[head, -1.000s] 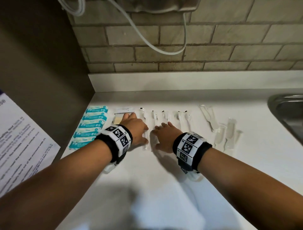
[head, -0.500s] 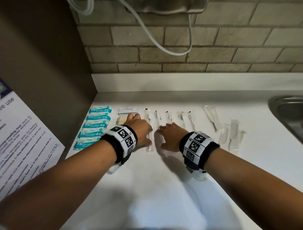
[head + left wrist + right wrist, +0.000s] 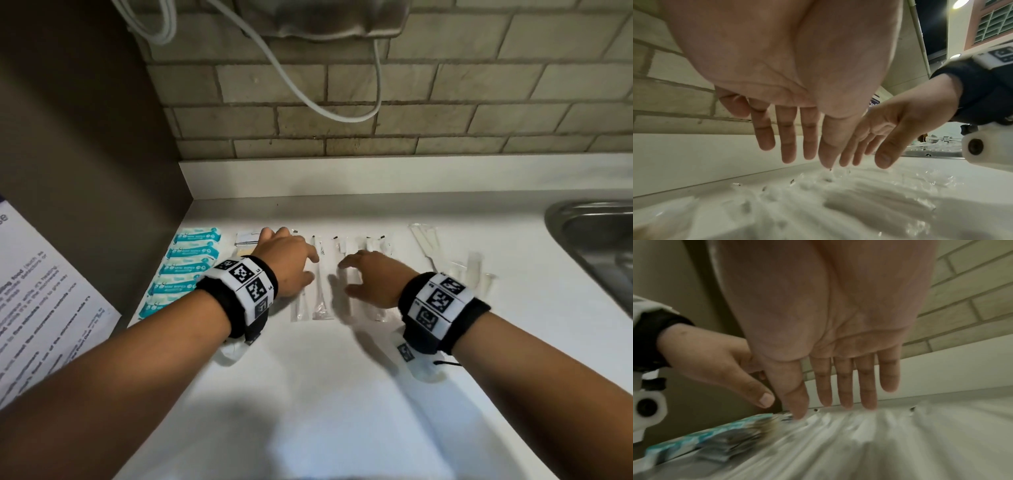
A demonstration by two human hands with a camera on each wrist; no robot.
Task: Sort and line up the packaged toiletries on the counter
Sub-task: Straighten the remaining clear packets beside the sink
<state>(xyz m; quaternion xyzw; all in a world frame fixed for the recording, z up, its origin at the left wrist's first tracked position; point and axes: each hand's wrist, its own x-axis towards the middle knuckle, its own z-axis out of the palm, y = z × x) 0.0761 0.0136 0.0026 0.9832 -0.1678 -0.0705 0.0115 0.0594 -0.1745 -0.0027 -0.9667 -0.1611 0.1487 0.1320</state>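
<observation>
A row of clear-wrapped toothbrush packets point(image 3: 318, 284) lies side by side on the white counter point(image 3: 342, 394). My left hand point(image 3: 289, 265) hovers flat over the row's left end, fingers straight, holding nothing point(image 3: 795, 146). My right hand point(image 3: 373, 277) is spread palm-down over the packets further right, its fingertips point(image 3: 844, 395) just above the wrappers. Left of the row sit a small beige sachet point(image 3: 246, 238) and a column of teal packets point(image 3: 190, 270). The hands hide the packets beneath them.
Loose clear packets point(image 3: 472, 270) lie scattered to the right of the row. A steel sink point(image 3: 596, 246) is at the far right. A dark cabinet side point(image 3: 102, 171) bounds the left, the tiled wall the back. A white cord point(image 3: 308, 99) hangs above.
The right hand has slid to the right along the row, widening the gap between the hands and uncovering two packets. The left hand has barely moved.
</observation>
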